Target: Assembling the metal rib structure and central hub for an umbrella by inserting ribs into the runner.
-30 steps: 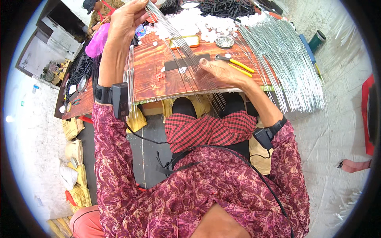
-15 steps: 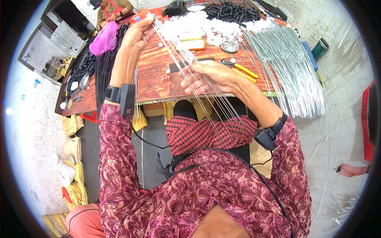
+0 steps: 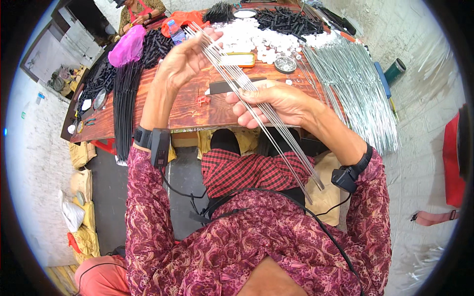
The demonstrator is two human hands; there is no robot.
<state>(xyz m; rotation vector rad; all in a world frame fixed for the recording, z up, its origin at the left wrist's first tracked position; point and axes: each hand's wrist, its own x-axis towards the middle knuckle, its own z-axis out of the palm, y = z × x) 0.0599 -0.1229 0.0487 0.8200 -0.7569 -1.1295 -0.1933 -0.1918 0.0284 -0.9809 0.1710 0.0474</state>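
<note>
A slim bundle of long thin metal rods (image 3: 231,74) slants across in front of me, from upper left down to the right above my lap. My left hand (image 3: 187,60) grips it near the upper end, between thumb and fingers. Farther down, my right hand (image 3: 276,102) pinches the same bundle under its thumb, with the other fingers curled loosely below. The lower rod ends fan a little apart over the checked red cloth (image 3: 247,170). Behind the rods, a dark flat bar (image 3: 222,88) and a small red piece (image 3: 203,100) lie on the wooden table.
A large pile of similar rods (image 3: 353,84) overhangs the table's right edge. White round parts (image 3: 261,37) and black pieces (image 3: 284,20) are heaped at the back. Black rods (image 3: 127,106) lie left, beside a pink bag (image 3: 127,47). Another person (image 3: 140,15) works at far left.
Both hands have shifted slightly; the left is lower and farther right. The rods lie closer together, their lower ends nearer me. The yellow-handled pliers no longer show near my right hand.
</note>
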